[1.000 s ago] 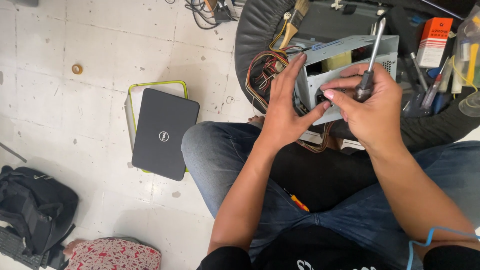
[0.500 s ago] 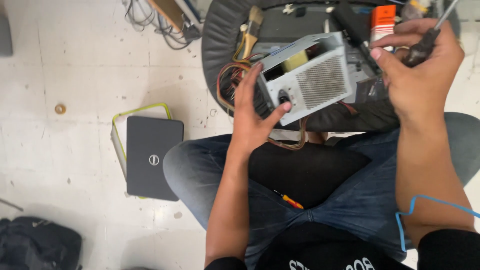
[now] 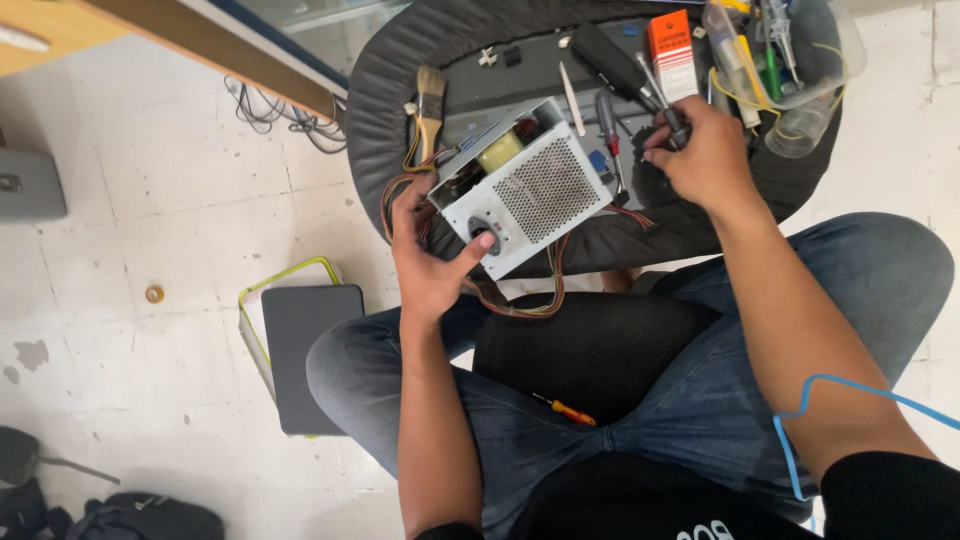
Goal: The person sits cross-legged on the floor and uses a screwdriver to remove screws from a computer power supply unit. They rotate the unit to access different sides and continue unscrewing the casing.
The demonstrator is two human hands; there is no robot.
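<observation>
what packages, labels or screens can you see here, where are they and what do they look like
Small box: on the dark tray at the top, just above the right hand; upright rectangle, orange top, white lower half with print.
Laptop: on the floor by the person's left knee, lid shut, so no screen shows; dark grey rounded rectangle lying on a white, green-edged case.
Clear plastic tub: top right of the tray, holding tools; no label visible.
</observation>
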